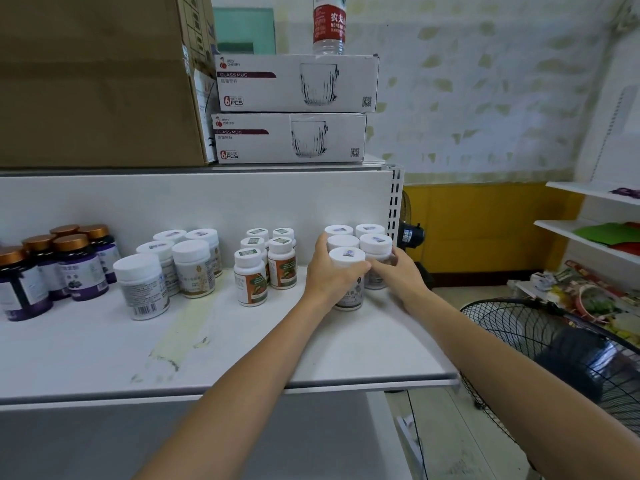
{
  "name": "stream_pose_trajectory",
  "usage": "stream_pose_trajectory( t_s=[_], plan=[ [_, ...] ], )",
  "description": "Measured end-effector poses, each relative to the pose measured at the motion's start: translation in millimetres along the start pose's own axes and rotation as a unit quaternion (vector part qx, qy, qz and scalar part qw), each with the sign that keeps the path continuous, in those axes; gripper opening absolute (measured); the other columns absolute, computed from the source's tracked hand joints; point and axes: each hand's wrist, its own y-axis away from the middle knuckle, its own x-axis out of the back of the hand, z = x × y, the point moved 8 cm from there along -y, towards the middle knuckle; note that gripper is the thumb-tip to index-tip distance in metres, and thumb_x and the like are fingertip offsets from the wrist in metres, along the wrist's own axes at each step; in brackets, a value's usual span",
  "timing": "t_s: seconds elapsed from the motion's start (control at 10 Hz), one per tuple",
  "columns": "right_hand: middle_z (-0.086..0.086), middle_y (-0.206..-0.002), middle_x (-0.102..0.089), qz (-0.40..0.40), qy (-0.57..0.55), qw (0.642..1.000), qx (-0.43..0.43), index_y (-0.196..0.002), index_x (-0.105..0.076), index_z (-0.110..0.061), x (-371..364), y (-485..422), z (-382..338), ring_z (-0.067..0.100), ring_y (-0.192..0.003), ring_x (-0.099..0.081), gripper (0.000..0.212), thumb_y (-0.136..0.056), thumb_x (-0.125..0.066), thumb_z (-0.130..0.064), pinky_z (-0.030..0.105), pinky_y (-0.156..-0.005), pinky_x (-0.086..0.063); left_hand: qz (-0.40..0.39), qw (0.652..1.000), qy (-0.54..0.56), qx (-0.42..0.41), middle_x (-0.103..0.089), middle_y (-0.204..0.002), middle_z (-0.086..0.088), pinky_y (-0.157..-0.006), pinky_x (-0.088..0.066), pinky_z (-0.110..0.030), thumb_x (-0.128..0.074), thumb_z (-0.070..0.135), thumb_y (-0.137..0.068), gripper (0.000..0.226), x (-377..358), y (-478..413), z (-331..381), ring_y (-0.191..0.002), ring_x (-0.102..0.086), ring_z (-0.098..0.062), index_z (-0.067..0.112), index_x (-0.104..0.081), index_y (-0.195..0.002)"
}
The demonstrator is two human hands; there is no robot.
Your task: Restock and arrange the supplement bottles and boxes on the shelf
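At the right end of the shelf (242,341), the left hand (327,275) grasps the front bottle (347,256) of the white-capped bottles (375,241), and the right hand (398,271) curls its fingers round them from the other side. It is better to squeeze evenly and slide them together, so none tips.

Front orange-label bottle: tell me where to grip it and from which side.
Probably take the bottle round its white cap, coming from the front: it stands upright, its neighbours crowd the back and right, and the front is free.
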Motion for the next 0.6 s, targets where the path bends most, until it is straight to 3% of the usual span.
stream_pose_trajectory(
  t_s=[0.2,0.3,0.4,0.5,0.6],
  plan=[
    [-0.001,-0.116,-0.062,0.010,0.067,0.998,-0.004,-0.121,-0.055,-0.018,-0.8,0.7,3.7,0.016,-0.105,-0.058,0.045,-0.081,-0.072,-0.027,0.030,-0.092,-0.047,0.012,0.999,0.023,0.033,-0.060,-0.117,0.006,-0.086,-0.047,-0.026,-0.075,0.037,-0.055,0.077,0.8,6.6,-11.5,-0.106,-0.059,-0.014,0.019,-0.042,-0.122],
    [-0.002,-0.107,-0.059,-0.007,0.116,0.993,-0.020,-0.110,-0.052,-0.019,-2.0,0.0,5.4,0.015,-0.098,-0.054,0.035,-0.080,-0.072,-0.019,0.028,-0.088,-0.043,0.015,0.999,0.025,0.041,-0.051,-0.116,0.012,-0.087,-0.042,-0.023,-0.079,0.025,-0.071,0.077,1.2,7.1,-13.2,-0.110,-0.054,-0.012,0.019,-0.033,-0.132],
    [-0.001,-0.114,-0.056,-0.016,0.149,0.988,-0.037,-0.124,-0.045,-0.012,-3.4,0.9,6.4,0.017,-0.103,-0.053,0.064,-0.070,-0.078,-0.018,0.031,-0.091,-0.044,-0.006,0.999,-0.003,0.040,-0.042,-0.116,0.014,-0.083,-0.035,-0.016,-0.076,0.020,-0.076,0.084,0.7,9.9,-9.8,-0.108,-0.046,-0.005,0.013,-0.024,-0.141],
    [-0.001,-0.109,-0.052,-0.011,0.134,0.989,-0.057,-0.120,-0.043,-0.010,2.4,1.2,6.8,0.018,-0.104,-0.051,0.062,-0.070,-0.080,-0.017,0.033,-0.093,-0.041,-0.018,0.999,-0.025,0.038,-0.037,-0.140,0.009,-0.092,-0.032,-0.016,-0.076,0.025,-0.076,0.100,8.1,12.8,-14.1,-0.126,-0.039,-0.009,0.012,-0.009,-0.148],
    [0.004,-0.121,-0.052,-0.007,0.134,0.987,-0.090,-0.132,-0.039,-0.008,8.8,7.4,7.8,0.024,-0.116,-0.049,0.076,-0.070,-0.081,-0.023,0.035,-0.095,-0.039,-0.010,0.999,-0.022,0.033,-0.022,-0.155,-0.002,-0.112,-0.025,-0.030,-0.069,0.033,-0.082,0.094,23.2,20.0,-13.6,-0.141,-0.025,-0.016,0.014,-0.006,-0.150]
  ],
)
